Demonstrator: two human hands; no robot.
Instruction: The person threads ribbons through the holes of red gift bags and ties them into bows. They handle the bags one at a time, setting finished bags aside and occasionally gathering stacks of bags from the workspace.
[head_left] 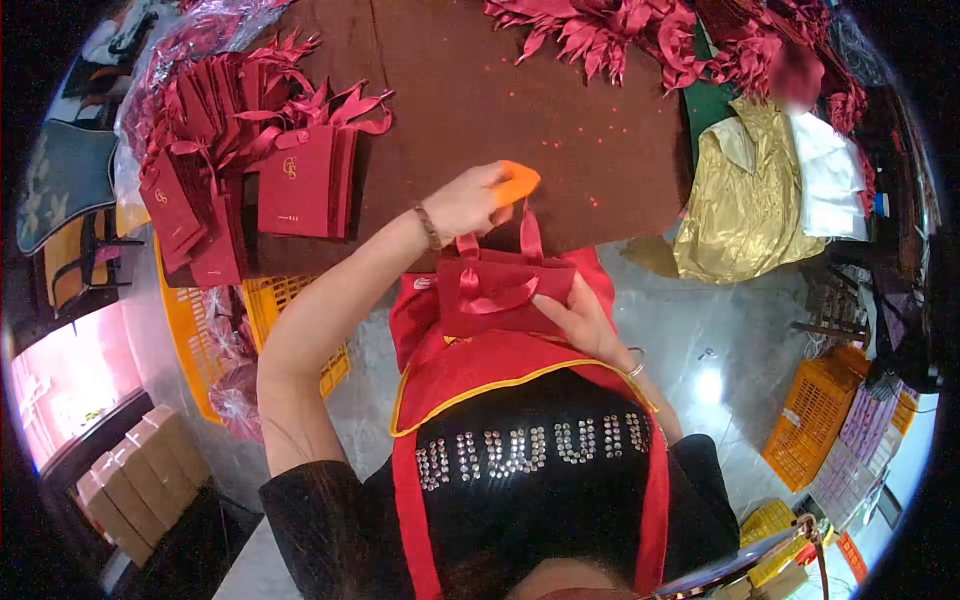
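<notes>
Close against the red apron is a small dark red bag (485, 318) with pink-red ribbon handles. My right hand (577, 318) grips its right side, thumb across the front. Above the bag, my left hand (472, 202) has its fingers closed on an orange object (516, 184), near the top of one ribbon loop (531, 235). Whether that hand also holds the ribbon is hard to tell. Stacks of finished-looking red bags (306, 185) with gold lettering lie at the table's left.
The brown table (450, 90) carries red ribbon bundles (600, 35) at the top right. A gold bag (745, 200) and white sheets (828, 175) hang at its right edge. Orange crates (812, 415) stand on the floor at both sides. Cardboard boxes (145, 480) sit lower left.
</notes>
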